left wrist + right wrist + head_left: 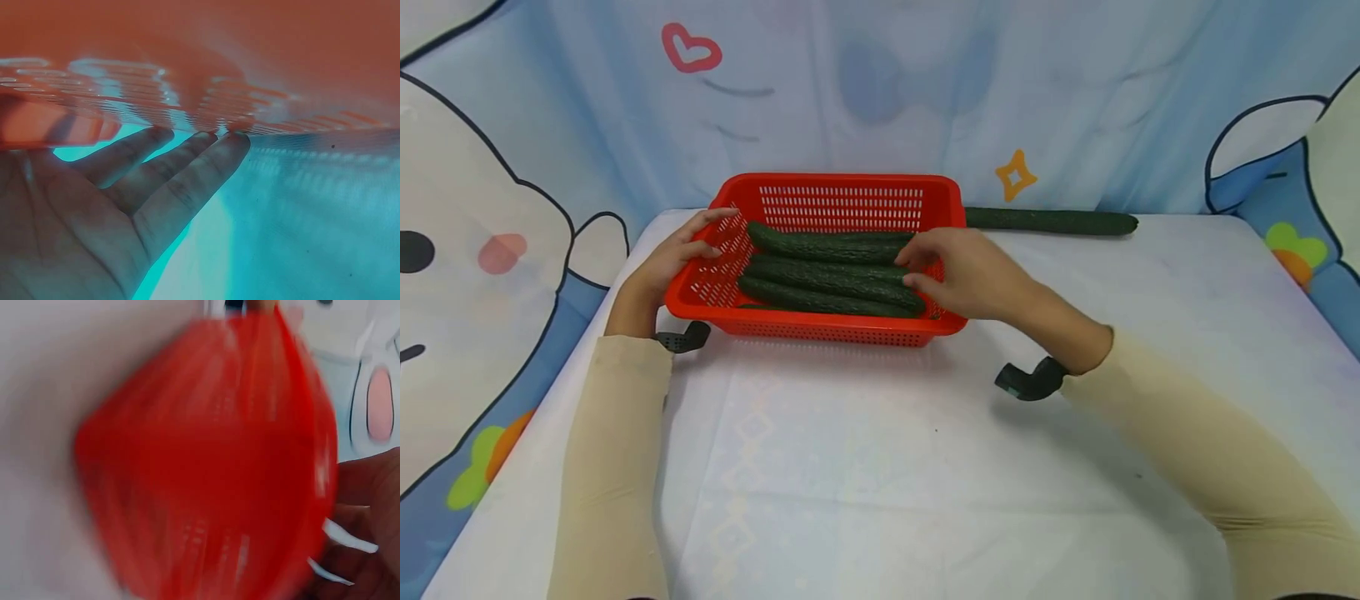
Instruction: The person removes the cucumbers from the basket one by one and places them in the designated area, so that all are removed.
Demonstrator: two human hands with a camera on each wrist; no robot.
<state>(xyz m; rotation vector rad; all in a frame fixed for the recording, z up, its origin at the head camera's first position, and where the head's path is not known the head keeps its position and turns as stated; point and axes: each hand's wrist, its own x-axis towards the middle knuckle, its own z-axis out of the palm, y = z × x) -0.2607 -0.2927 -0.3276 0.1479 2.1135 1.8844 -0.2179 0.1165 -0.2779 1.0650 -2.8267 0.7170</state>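
Several dark green cucumbers (831,271) lie side by side in a red plastic basket (827,327) with slotted walls. At the basket's left end, my left hand (673,250) grips the rim, two digits over the edge inside. The left wrist view shows three straight fingers (181,178) against the basket's slotted underside. My right hand (966,271) reaches over the right rim, thumb and forefinger apart at the cucumbers' right ends. In the blurred right wrist view the basket's end wall (200,462) covers much of that hand's fingers.
One more long cucumber (1052,222) lies on the white tablecloth (880,467) behind and right of the basket, along the back edge. A patterned blue curtain (865,92) hangs directly behind. Black wrist cameras (1033,380) sit under both wrists.
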